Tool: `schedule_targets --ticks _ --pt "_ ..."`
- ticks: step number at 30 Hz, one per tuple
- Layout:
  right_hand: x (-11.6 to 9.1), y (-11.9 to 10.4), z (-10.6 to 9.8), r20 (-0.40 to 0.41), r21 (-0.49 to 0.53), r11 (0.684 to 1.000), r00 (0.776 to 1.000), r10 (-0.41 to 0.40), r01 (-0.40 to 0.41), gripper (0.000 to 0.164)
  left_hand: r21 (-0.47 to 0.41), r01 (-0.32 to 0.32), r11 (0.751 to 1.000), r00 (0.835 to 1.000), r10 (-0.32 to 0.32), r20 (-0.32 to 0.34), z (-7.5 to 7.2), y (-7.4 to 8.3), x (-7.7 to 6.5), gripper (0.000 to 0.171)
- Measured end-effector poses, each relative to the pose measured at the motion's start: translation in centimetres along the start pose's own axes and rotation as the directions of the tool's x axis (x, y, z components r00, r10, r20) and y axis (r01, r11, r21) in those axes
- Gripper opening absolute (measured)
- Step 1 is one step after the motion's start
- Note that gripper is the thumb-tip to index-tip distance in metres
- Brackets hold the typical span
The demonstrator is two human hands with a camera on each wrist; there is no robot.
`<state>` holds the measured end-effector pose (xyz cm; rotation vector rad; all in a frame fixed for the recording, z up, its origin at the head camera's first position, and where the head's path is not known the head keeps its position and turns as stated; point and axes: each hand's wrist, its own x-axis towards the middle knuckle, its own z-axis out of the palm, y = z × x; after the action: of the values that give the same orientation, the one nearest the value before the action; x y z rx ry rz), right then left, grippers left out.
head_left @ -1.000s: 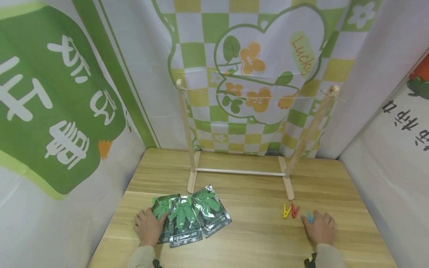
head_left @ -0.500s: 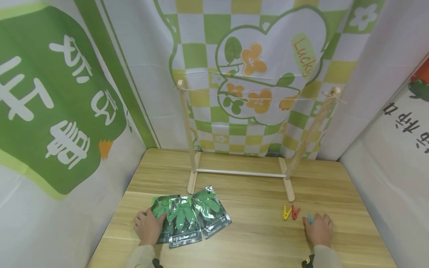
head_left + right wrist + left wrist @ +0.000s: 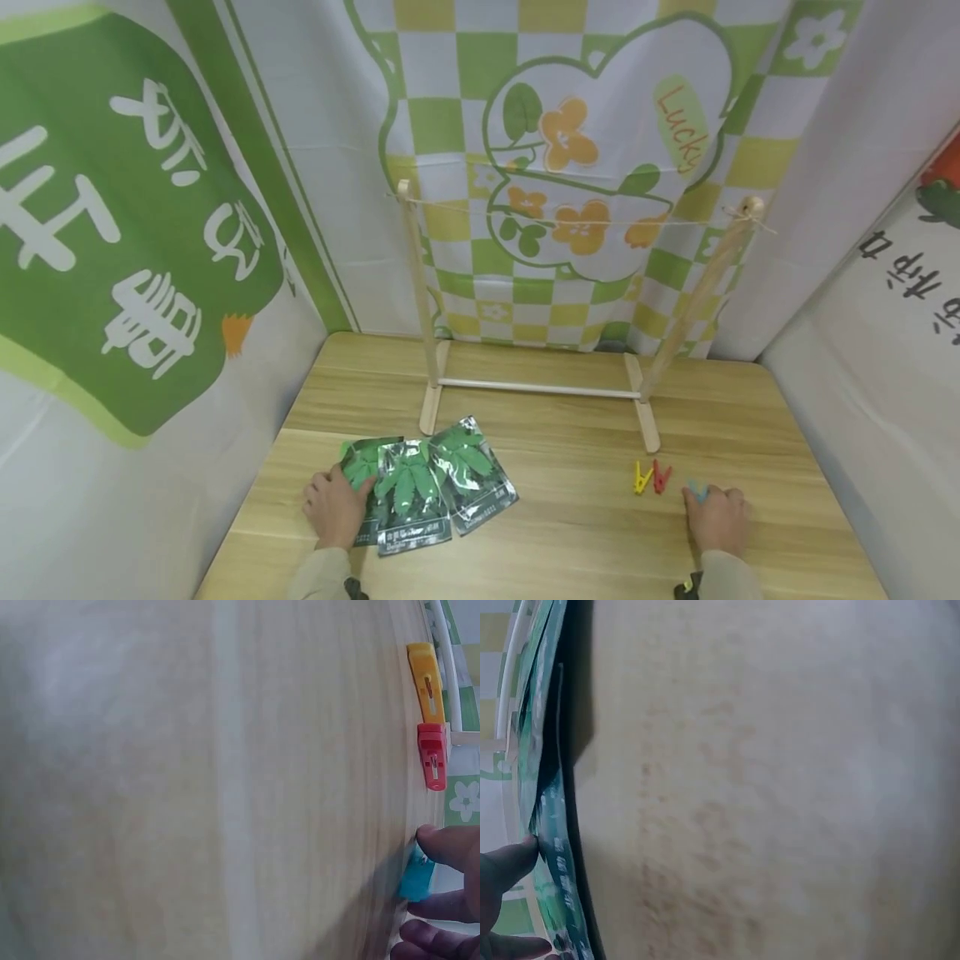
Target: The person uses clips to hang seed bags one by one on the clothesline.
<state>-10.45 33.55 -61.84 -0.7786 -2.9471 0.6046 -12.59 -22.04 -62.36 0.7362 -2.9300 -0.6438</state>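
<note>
Three glossy dark packets printed with green leaves lie overlapping at the left of the table in the head view: the left packet [image 3: 365,460], the middle packet [image 3: 412,496] and the right packet [image 3: 472,471]. My left hand [image 3: 335,506] rests on the left packet, its thumb [image 3: 517,859] lying over the packet's face and fingers at the outer side. On the right, my right hand [image 3: 717,518] pinches a small blue clothespin [image 3: 417,876] between thumb and finger, low over the tabletop. Beside it lie a yellow clothespin [image 3: 642,477] and a red clothespin [image 3: 662,477].
Behind these stands a wooden rack [image 3: 427,283] with two uprights, a white bottom bar [image 3: 536,387] and a thin string [image 3: 525,215] tied across the top. Printed curtains [image 3: 480,75] hang behind and on both sides of the wooden table [image 3: 562,542].
The blue clothespin has turned slightly under my right hand's fingers, and that hand has shifted a little. My left hand and the packets stay almost where they were.
</note>
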Motion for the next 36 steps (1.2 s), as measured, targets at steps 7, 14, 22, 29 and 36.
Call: schedule_targets --ticks 7,14,22,29,36 --pt "0.3 -0.5 -0.4 0.030 0.023 1.000 0.999 -0.010 0.010 0.048 -0.090 0.045 0.995 0.999 -0.044 0.011 -0.3 0.3 0.3 0.077" --pt "0.7 -0.9 -0.2 0.072 0.083 0.996 0.997 -0.031 0.025 0.052 -0.174 0.087 0.981 0.996 -0.087 0.007 -0.6 0.1 0.8 0.073" --pt "1.1 -1.1 0.4 0.004 0.085 0.995 0.999 -0.044 0.043 0.051 -0.225 0.082 0.971 0.996 -0.084 0.002 -1.3 0.3 1.0 0.054" --pt "1.0 -1.1 0.6 -0.005 0.089 0.995 0.999 -0.046 0.046 0.049 -0.291 0.097 0.952 0.994 -0.079 0.073 -2.1 0.3 1.3 0.046" --pt "1.0 -1.1 0.4 -0.022 0.115 0.992 0.998 -0.054 0.056 0.047 -0.341 0.160 0.927 0.981 -0.110 0.160 -2.4 -0.3 2.0 0.044"
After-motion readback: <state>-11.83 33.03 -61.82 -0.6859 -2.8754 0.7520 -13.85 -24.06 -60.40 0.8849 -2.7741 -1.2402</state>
